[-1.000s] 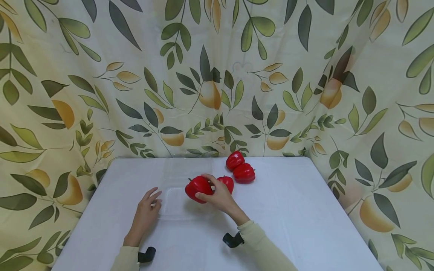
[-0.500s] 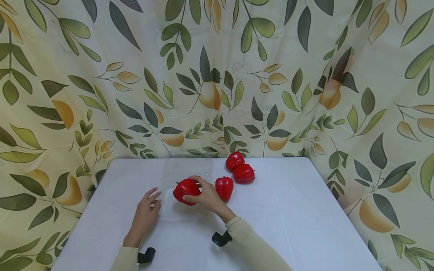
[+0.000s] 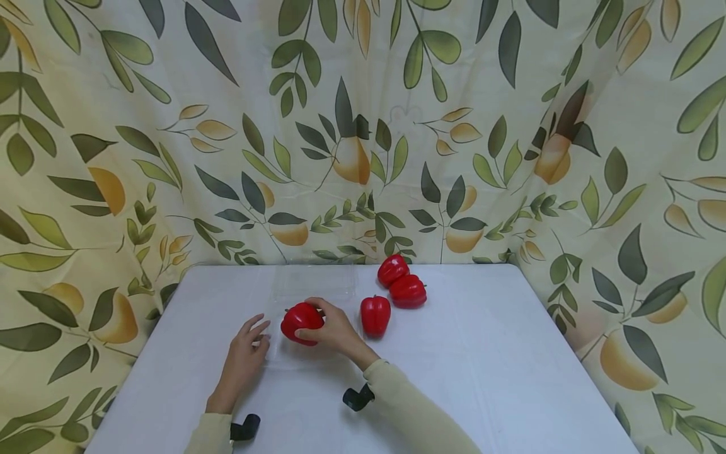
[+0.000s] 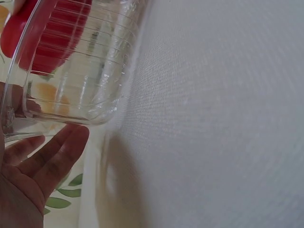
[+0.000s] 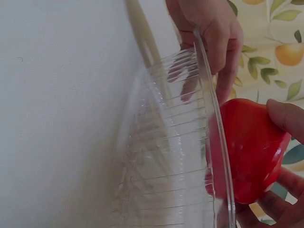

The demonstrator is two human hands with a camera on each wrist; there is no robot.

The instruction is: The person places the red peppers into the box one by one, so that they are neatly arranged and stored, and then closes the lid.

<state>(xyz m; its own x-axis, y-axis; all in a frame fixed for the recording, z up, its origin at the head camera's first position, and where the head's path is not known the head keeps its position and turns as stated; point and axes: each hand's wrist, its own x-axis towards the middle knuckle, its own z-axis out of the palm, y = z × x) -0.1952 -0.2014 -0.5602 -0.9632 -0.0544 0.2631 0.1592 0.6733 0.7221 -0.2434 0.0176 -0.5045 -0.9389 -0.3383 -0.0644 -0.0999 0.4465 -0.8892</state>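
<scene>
While the left hand (image 3: 245, 350) stays relaxed by the container (image 5: 190, 147), the right hand (image 3: 336, 331), gripping a red pepper (image 3: 296, 321), has shifted leftward.

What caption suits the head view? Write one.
Right hand holds a glossy red bell pepper over a clear rectangular plastic container, left hand alongside.

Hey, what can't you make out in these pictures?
Right side of held pepper: partly hidden by right hand, head view.
Lower part of farthest pepper: hidden by next pepper, head view.
Clear container: cut off at the bottom edge, right wrist view.
Left hand: cut off at the left edge, left wrist view.
</scene>
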